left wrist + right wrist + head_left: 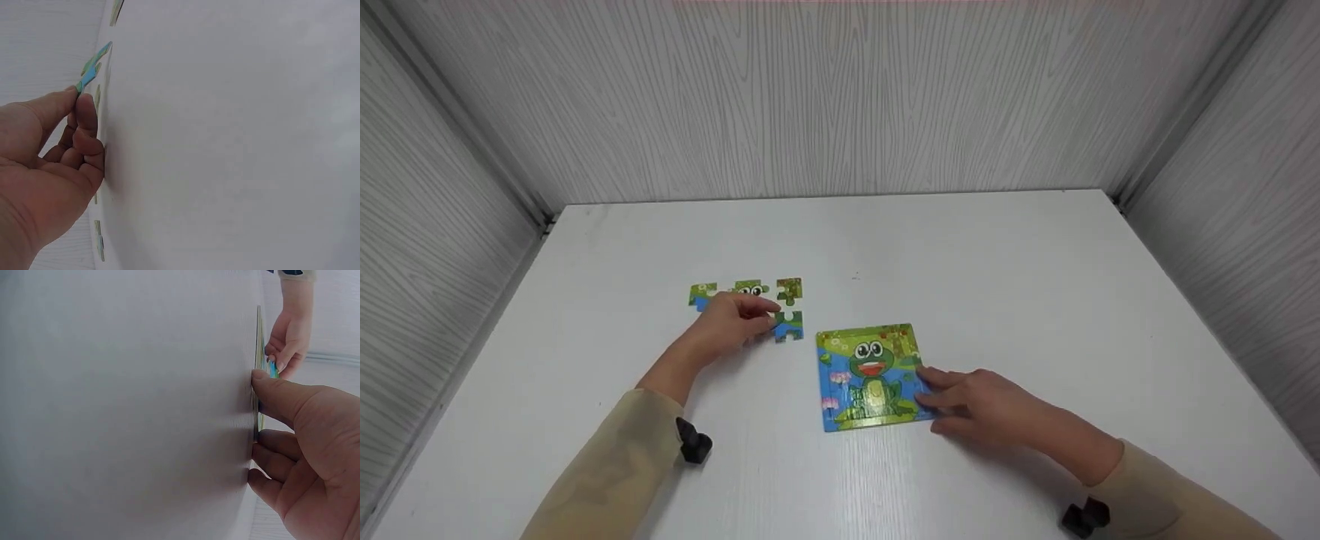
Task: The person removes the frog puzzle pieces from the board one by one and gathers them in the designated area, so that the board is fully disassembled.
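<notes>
A blue-and-green jigsaw piece [789, 328] is pinched between the thumb and fingertips of my left hand [731, 322]. In the left wrist view that piece [90, 76] stands tilted above the fingertips. My right hand [994, 405] lies at the right edge of a square frog puzzle [874, 379], its spread fingers touching that edge near the lower corner. Flat on the table, the puzzle shows a green frog with large eyes against blue. From the right wrist, the puzzle [259, 337] appears edge-on, with the thumb across it.
Loose pieces lie behind and beside the left hand: a green-and-blue one [703, 291], one with frog eyes [750, 288] and a brown-green one [790, 288]. The white table [997, 277] is enclosed by pale wood-grain panels [840, 97] at the back and sides.
</notes>
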A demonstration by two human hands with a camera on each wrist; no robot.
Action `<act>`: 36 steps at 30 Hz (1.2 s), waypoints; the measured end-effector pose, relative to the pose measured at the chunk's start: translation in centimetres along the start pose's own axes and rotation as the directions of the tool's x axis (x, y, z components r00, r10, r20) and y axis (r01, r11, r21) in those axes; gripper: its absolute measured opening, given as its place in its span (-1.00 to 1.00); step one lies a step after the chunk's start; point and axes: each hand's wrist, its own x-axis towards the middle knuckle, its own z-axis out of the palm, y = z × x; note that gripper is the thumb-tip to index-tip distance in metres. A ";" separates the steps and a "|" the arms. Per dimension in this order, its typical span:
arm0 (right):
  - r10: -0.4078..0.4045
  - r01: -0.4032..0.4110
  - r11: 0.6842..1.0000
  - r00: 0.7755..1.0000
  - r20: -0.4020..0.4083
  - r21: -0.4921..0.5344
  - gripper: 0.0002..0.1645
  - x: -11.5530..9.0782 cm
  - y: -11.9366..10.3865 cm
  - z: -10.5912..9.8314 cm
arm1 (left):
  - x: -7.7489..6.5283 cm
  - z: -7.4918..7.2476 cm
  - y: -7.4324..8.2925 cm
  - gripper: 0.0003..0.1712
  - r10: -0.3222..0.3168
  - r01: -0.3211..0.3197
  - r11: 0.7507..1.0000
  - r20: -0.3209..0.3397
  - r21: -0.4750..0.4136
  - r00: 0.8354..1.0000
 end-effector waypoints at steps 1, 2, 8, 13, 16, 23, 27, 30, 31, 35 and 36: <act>0.001 -0.001 1.000 1.000 0.000 -0.001 -0.41 0.0 0.0 0.0 | 0.1 0.1 0.0 -0.70 -0.003 0.003 1.000 -0.001 0.008 1.000; 0.003 -0.003 1.000 1.000 0.001 0.000 -0.41 0.0 0.0 -0.1 | 0.1 0.2 0.1 -0.70 -0.003 0.003 1.000 -0.001 0.016 1.000; 0.012 -0.012 1.000 1.000 0.009 0.006 -0.41 -0.1 -0.1 -0.2 | 0.3 0.6 0.2 -0.72 -0.011 0.012 0.999 -0.011 0.049 1.000; 0.008 -0.008 1.000 1.000 0.007 0.002 -0.41 -0.2 0.0 -0.3 | 0.5 0.8 0.3 -0.71 0.007 -0.007 0.998 -0.007 0.065 1.000; -0.004 0.004 1.000 1.000 0.007 0.005 -0.42 -0.2 0.1 -0.2 | 0.6 0.9 0.3 -0.70 0.012 -0.012 0.997 -0.004 0.074 1.000; -0.026 0.026 1.000 1.000 0.007 -0.005 -0.42 -0.1 0.0 -0.1 | 0.6 1.0 0.1 -0.71 -0.007 0.007 0.999 0.002 0.041 1.000; -0.028 0.028 1.000 1.000 0.004 -0.007 -0.42 -0.1 0.0 -0.2 | 0.6 0.9 0.1 -0.72 -0.014 0.014 1.000 -0.001 0.016 1.000; -0.037 0.037 0.999 0.999 0.002 -0.011 -0.42 -0.2 0.0 -0.2 | 0.6 0.8 0.1 -0.72 -0.021 0.021 1.000 -0.005 0.009 1.000; -0.039 0.039 0.999 0.999 0.001 -0.011 -0.42 -0.2 0.0 -0.2 | 0.5 0.8 0.2 -0.71 -0.021 0.021 1.000 -0.007 0.014 1.000; -0.019 0.019 1.000 1.000 0.009 0.002 -0.41 -0.1 0.0 -0.2 | 0.3 1.0 0.5 -0.71 -0.010 0.011 0.999 -0.020 0.043 1.000; -0.014 0.014 1.000 1.000 0.012 0.004 -0.41 -0.1 0.0 -0.2 | 0.2 1.1 0.7 -0.70 0.002 -0.001 0.998 -0.023 0.055 1.000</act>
